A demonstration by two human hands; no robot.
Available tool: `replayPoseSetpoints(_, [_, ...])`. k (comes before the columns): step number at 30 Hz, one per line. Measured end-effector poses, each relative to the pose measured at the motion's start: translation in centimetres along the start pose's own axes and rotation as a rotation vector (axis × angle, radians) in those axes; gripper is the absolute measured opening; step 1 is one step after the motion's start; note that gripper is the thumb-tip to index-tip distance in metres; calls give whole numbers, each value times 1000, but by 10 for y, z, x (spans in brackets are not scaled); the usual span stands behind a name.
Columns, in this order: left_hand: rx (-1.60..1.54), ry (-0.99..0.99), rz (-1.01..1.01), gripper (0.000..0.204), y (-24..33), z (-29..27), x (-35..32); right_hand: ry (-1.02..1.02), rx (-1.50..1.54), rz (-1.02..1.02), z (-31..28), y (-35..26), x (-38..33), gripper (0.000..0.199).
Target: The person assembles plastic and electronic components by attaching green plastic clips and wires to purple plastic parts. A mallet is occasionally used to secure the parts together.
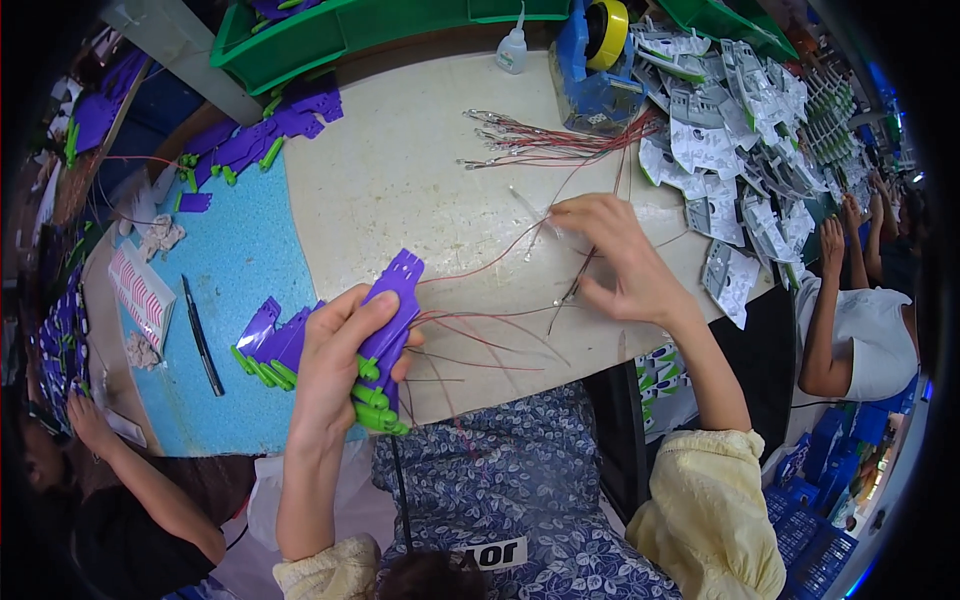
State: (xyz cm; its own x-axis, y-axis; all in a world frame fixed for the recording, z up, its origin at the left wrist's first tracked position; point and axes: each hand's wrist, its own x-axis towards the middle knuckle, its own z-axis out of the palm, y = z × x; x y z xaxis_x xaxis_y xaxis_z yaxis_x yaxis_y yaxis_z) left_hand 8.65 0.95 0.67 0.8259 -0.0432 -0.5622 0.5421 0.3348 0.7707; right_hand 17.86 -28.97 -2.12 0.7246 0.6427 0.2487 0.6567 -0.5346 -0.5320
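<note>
My left hand (340,340) is closed around a small stack of purple plastic pieces (398,290) with bright green ends. Thin red and dark wires (490,335) trail from that stack over the table. Over the middle right of the table, my right hand (630,262) has its thumb and fingers apart. A red wire (505,248) reaches up to its fingertips, beside what looks like a clear strip (525,203). Dark wire ends (575,285) lie near the thumb. Whether the fingertips touch the strip, I cannot tell.
More purple pieces (270,345) lie left on a blue mat (240,240), with a black pen-like tool (203,335). Beyond are a wire bundle (545,145), a blue tape dispenser (590,85) and a small bottle (512,50). White-grey parts (705,130) heap at right. Other people sit on both sides.
</note>
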Motion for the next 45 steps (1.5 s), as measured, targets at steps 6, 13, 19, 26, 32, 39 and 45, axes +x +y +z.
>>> replayPoseSetpoints(6, [42,-274,89,20,16,5,-18,163,-239,-143,14,53,14,18])
replayPoseSetpoints(13, [24,-154,-47,21,-3,18,-18,395,-322,-103,6,51,55,27])
replayPoseSetpoints(19, [-9,-207,-140,34,-19,34,4,144,519,181,-18,-39,20,31])
replayPoseSetpoints(26, [-25,-349,-169,39,-10,60,15,8,704,378,-18,-59,7,32])
replayPoseSetpoints(32, [501,-318,118,29,-15,64,19,-87,785,489,-19,-60,-2,35])
replayPoseSetpoints(39, [1544,-245,1105,30,-29,76,72,-58,391,284,17,-11,-13,23])
replayPoseSetpoints(45, [1598,139,864,60,-23,65,46,152,263,225,35,-10,-23,26])
